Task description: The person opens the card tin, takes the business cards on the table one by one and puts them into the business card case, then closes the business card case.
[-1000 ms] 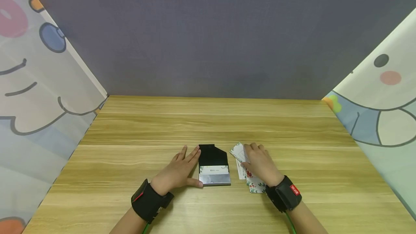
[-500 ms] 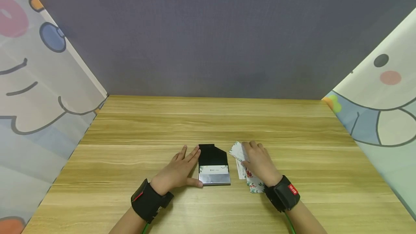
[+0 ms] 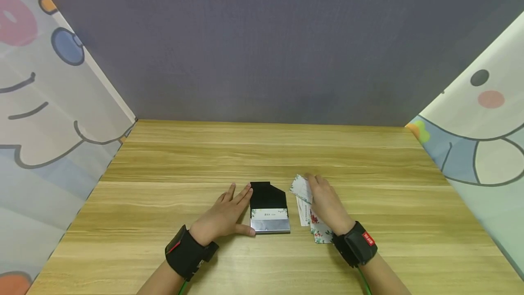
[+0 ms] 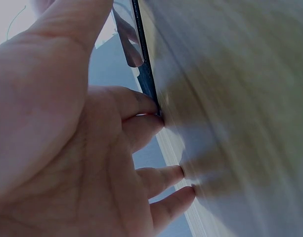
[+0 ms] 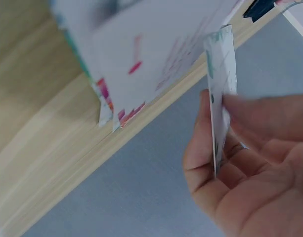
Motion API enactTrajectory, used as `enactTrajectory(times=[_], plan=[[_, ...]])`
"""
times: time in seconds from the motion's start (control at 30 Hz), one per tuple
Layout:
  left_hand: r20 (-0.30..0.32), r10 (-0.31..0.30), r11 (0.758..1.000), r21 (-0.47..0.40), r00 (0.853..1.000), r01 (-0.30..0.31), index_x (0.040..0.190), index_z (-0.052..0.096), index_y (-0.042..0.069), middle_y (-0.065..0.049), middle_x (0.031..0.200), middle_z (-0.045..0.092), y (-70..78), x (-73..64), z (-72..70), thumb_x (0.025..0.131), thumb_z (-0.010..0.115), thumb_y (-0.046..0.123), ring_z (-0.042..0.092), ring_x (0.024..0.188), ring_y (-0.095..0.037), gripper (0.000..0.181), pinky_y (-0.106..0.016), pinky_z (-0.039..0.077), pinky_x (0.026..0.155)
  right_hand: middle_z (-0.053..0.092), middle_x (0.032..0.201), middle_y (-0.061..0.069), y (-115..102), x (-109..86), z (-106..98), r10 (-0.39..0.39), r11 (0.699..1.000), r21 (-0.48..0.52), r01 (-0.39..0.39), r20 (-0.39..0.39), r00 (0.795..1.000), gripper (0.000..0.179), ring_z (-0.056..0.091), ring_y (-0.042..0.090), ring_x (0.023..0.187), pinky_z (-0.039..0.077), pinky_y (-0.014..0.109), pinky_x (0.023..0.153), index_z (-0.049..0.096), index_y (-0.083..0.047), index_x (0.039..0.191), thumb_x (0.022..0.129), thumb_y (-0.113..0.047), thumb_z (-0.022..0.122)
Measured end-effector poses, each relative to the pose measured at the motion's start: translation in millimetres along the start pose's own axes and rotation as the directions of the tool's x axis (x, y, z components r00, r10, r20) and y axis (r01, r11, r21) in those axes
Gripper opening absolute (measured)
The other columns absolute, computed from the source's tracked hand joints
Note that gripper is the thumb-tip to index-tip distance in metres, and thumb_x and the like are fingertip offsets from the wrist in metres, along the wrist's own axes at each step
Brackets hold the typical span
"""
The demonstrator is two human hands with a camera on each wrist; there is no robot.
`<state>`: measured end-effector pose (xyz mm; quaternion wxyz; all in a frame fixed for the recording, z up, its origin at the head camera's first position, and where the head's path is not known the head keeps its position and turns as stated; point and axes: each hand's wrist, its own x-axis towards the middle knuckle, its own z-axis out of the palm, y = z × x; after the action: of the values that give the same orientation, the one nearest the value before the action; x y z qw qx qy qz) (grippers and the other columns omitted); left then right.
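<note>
From the head view I see the left hand, fingers straight, touching the card case on the table. Left wrist: it meets the black flap. Right wrist: the right hand pinches a flowery card beside loose cards; likely light and bendy, best held by its edges.

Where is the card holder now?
In the head view, the card holder lies open on the table, right of the left hand and left of the loose cards.

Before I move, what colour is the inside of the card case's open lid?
Black; the open lid shows best in the head view.
</note>
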<state>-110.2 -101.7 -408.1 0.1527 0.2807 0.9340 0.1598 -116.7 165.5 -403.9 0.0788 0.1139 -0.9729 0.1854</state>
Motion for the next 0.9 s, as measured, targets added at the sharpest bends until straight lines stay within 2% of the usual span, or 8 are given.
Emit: enactTrajectory(times=[0.13,0.23,0.43,0.53,0.67,0.9], plan=[[0.003,-0.002,1.0,0.002,1.0,0.002,0.145,0.022,0.004,-0.008,0.154,0.015,0.7,-0.1,-0.6,0.071,0.066,0.055,0.008,0.137,-0.046,0.1,-0.056,0.022,0.107,0.059,0.11,0.024,-2,-0.5,-4,0.015,0.999,0.046,-0.014,-0.004,1.0,0.056,0.058,0.037,0.1,0.051,0.044,0.079,0.051,0.004,0.123,0.07,0.022,0.051],[0.005,-0.002,1.0,0.004,1.0,0.002,0.145,0.022,0.004,-0.008,0.153,0.016,1.3,-0.3,-1.0,0.072,0.066,0.055,0.009,0.137,-0.046,0.1,-0.055,0.022,0.107,0.059,0.114,0.024,-4,-0.4,-6,0.013,0.996,0.093,-0.01,-0.038,0.999,0.05,0.059,0.037,0.102,0.051,0.044,0.08,0.052,0.003,0.121,0.075,0.02,0.05],[0.004,0.0,1.0,0.004,1.0,0.0,0.144,0.024,0.003,-0.009,0.153,0.017,2.0,-0.6,-2.1,0.072,0.066,0.054,0.01,0.136,-0.047,0.099,-0.056,0.023,0.106,0.065,0.105,0.019,-8,1.5,-5,-0.028,0.987,0.154,0.054,-0.168,0.985,0.04,0.064,0.03,0.092,0.053,0.038,0.072,0.059,0.001,0.113,0.077,0.017,0.053],[0.002,0.0,1.0,0.005,1.0,0.0,0.144,0.023,0.003,-0.009,0.153,0.017,1.3,-0.9,-1.5,0.072,0.066,0.054,0.01,0.136,-0.047,0.099,-0.056,0.023,0.106,0.067,0.102,0.015,-13,2.2,-5,-0.058,0.98,0.173,0.095,-0.208,0.976,0.037,0.065,0.025,0.089,0.053,0.035,0.07,0.061,-0.001,0.108,0.076,0.017,0.055],[0.0,0.0,1.0,0.009,1.0,0.0,0.145,0.022,0.004,-0.008,0.153,0.016,0.4,-0.6,-0.7,0.072,0.065,0.055,0.01,0.137,-0.047,0.099,-0.056,0.022,0.106,0.068,0.1,0.011,-20,2.3,-3,-0.093,0.976,0.175,0.131,-0.21,0.973,0.035,0.064,0.018,0.082,0.052,0.029,0.065,0.063,-0.003,0.105,0.077,0.016,0.058],[0.0,0.0,1.0,0.01,1.0,0.0,0.145,0.022,0.004,-0.007,0.153,0.016,-0.9,0.6,0.4,0.071,0.065,0.056,0.009,0.137,-0.047,0.1,-0.056,0.022,0.106,0.068,0.1,0.007,-36,-0.9,2,-0.149,0.962,0.199,0.187,-0.192,0.97,0.034,0.065,0.018,0.092,0.053,0.029,0.072,0.065,-0.006,0.102,0.077,0.016,0.058]])
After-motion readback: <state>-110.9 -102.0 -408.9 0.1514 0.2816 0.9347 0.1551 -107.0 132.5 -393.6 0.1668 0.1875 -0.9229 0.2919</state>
